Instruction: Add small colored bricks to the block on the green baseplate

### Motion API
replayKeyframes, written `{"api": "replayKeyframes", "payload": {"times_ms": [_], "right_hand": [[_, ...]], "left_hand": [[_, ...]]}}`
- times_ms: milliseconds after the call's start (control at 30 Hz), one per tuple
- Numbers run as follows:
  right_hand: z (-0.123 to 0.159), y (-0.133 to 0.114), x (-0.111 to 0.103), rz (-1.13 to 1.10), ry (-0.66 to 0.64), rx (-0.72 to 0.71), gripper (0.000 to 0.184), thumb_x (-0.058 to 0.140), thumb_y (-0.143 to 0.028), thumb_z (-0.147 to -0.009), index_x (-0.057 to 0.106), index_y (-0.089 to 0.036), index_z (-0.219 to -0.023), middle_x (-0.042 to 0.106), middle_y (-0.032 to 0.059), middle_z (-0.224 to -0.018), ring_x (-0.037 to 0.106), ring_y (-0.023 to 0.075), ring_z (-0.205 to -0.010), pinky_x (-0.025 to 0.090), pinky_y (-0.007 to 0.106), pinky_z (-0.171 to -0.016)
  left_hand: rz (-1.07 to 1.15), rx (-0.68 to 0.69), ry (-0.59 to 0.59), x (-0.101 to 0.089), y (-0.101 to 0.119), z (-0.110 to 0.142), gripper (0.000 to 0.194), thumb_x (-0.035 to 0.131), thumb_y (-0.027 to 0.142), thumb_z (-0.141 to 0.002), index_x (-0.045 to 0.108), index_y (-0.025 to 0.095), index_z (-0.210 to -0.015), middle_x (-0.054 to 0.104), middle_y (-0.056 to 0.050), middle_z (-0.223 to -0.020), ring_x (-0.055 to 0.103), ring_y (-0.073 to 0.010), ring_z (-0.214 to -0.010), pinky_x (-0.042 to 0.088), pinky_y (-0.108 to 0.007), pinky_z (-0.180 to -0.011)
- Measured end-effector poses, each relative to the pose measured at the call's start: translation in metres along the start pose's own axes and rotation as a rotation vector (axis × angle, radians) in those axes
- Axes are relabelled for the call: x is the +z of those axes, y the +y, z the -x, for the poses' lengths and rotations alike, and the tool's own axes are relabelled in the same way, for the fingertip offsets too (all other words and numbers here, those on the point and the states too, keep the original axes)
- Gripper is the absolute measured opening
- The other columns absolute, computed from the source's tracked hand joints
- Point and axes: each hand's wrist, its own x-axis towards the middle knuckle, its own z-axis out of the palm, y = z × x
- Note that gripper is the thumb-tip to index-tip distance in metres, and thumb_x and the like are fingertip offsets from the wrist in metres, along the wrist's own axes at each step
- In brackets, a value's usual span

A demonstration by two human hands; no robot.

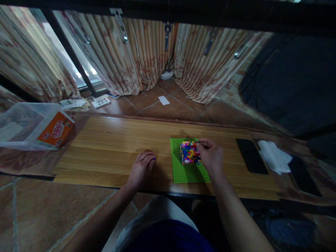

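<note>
A green studded baseplate (180, 176) lies on the wooden board, right of centre. On it stands a block-shaped build of many small coloured toy bricks (189, 153), in blue, yellow, red, pink and white. My right hand (211, 155) is at the build's right side, thumb and fingers drawn together on its upper right edge; whatever they pinch is hidden. Left of the baseplate, my left hand (141, 168) rests low over the board. Its thumb and forefinger are closed on a small blue toy brick (154, 158).
The wooden board (110, 147) spans the low table. A clear plastic box (28, 115) with an orange label sits at far left. Toward the right lie a black phone-like slab (252, 155), white tissue (274, 155) and another dark slab (304, 176). Curtains (147, 52) hang behind.
</note>
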Motion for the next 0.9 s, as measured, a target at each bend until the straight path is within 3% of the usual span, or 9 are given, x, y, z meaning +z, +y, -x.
{"api": "replayKeyframes", "payload": {"times_ms": [200,367,533,667,900], "right_hand": [[0.004,0.002,-0.002,-0.018,-0.002,0.004,0.025,0.062,-0.033,-0.073,0.07,-0.015,-0.088,0.073,0.0087,-0.078,0.067,0.0216,-0.07,0.053,0.035,-0.067],[0.036,-0.016,0.004,0.031,0.058,-0.17,0.024,0.054,-0.036,-0.084,0.07,-0.02,-0.094,0.072,0.0076,-0.09,0.067,0.022,-0.083,0.053,0.038,-0.079],[0.075,-0.043,0.027,-0.013,-0.231,-0.372,0.02,0.05,-0.03,-0.089,0.07,-0.024,-0.092,0.071,0.0044,-0.09,0.066,0.0187,-0.087,0.051,0.034,-0.081],[0.093,-0.047,0.055,-0.056,-0.404,-0.302,0.021,0.051,-0.027,-0.088,0.069,-0.023,-0.097,0.072,0.005,-0.092,0.066,0.0174,-0.084,0.051,0.031,-0.078],[0.101,-0.041,0.083,-0.136,-0.489,-0.085,0.019,0.055,-0.034,-0.085,0.071,-0.024,-0.09,0.075,0.0035,-0.089,0.067,0.0199,-0.083,0.05,0.035,-0.081]], "left_hand": [[0.035,-0.014,0.031,-0.003,0.001,0.001,0.017,0.051,0.02,-0.092,0.066,0.019,-0.099,0.069,-0.008,-0.103,0.064,-0.0208,-0.1,0.054,-0.04,-0.09],[0.099,-0.046,0.057,-0.006,0.0,0.003,0.014,0.053,0.021,-0.091,0.066,0.02,-0.098,0.07,-0.006,-0.1,0.065,-0.0195,-0.098,0.054,-0.038,-0.089],[0.13,-0.072,0.073,-0.008,0.001,0.003,0.011,0.056,0.022,-0.09,0.066,0.02,-0.094,0.071,-0.005,-0.096,0.065,-0.0193,-0.096,0.054,-0.037,-0.089],[0.156,-0.078,0.065,-0.01,0.003,0.004,0.011,0.055,0.024,-0.091,0.065,0.021,-0.093,0.07,-0.006,-0.096,0.065,-0.0194,-0.096,0.054,-0.037,-0.088],[0.184,-0.079,0.041,-0.013,0.003,0.006,0.012,0.054,0.026,-0.091,0.065,0.021,-0.095,0.07,-0.007,-0.097,0.066,-0.0201,-0.097,0.055,-0.038,-0.087]]}}
